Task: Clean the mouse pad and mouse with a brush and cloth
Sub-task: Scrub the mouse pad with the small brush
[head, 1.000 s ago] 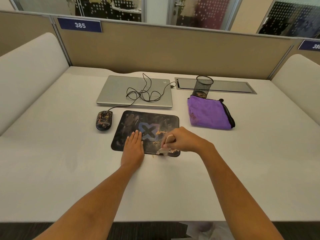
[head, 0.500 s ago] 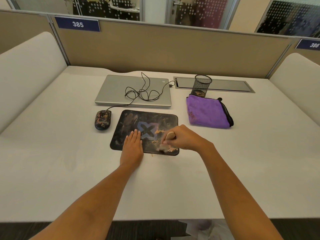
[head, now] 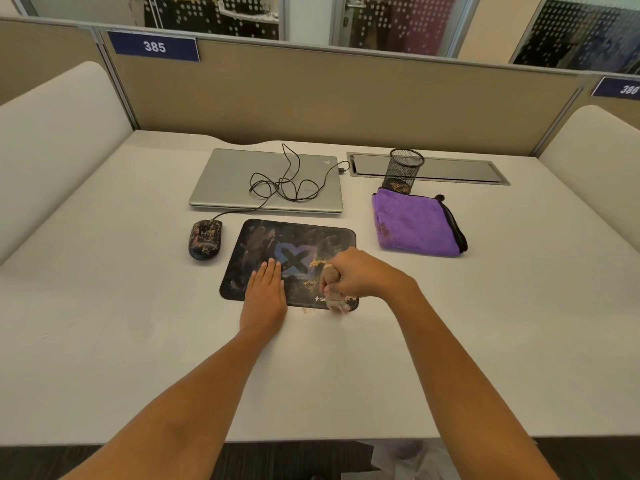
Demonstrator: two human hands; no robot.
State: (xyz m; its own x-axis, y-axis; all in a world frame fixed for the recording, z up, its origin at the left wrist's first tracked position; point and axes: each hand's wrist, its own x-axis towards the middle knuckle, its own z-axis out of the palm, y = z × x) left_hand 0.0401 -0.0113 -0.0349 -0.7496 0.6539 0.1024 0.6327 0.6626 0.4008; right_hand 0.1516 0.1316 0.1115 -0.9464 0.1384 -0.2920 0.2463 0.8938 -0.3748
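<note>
Head view: left hand (head: 264, 295) lies flat, fingers straight and together, pressing the near edge of the pad (head: 291, 261) on the desk (head: 104, 323). Right hand (head: 360, 273) is curled round the brush (head: 335, 292), bristles at the pad's near right corner among orange crumbs. Mouse (head: 205, 239) sits just left of the pad, cloth (head: 415, 226) to its right.

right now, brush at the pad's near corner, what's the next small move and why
Probably bring the brush back to the orange crumbs mid-pad and sweep them off the near edge; the left hand lies flat on the mouse pad, steadying it.
</note>
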